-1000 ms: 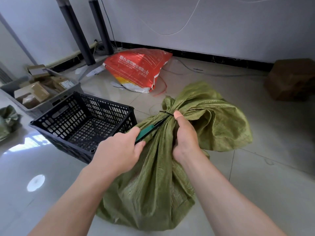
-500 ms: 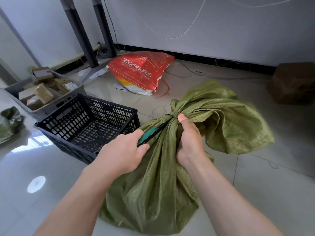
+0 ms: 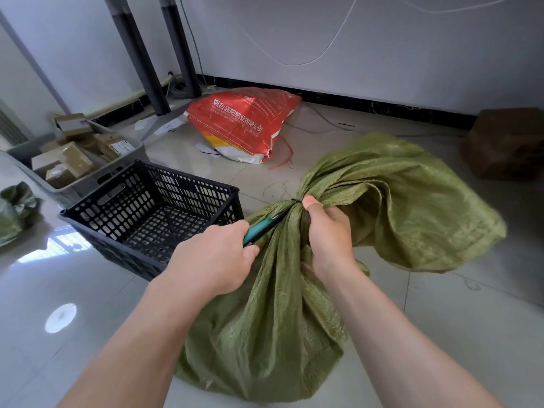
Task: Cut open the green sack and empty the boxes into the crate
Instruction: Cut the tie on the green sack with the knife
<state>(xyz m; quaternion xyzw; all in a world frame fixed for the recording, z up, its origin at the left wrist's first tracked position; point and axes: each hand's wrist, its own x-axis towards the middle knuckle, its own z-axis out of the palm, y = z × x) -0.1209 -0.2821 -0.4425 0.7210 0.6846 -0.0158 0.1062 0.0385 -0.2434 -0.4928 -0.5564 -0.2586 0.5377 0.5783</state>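
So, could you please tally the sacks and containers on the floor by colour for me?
Green: 2, the tied green sack and a crumpled green sack at far left
Red: 1, the printed red sack
Black: 1, the black crate
Grey: 1, the grey bin of boxes
Total: 5

The green sack is woven plastic cloth, rough and crinkly, with a dull shine. The black crate is hard plastic full of little holes, matt. The floor is smooth tile, so glossy it mirrors the light. The red bag is shiny woven plastic. The boxes in the grey plastic bin look like brown cardboard wrapped in tape.
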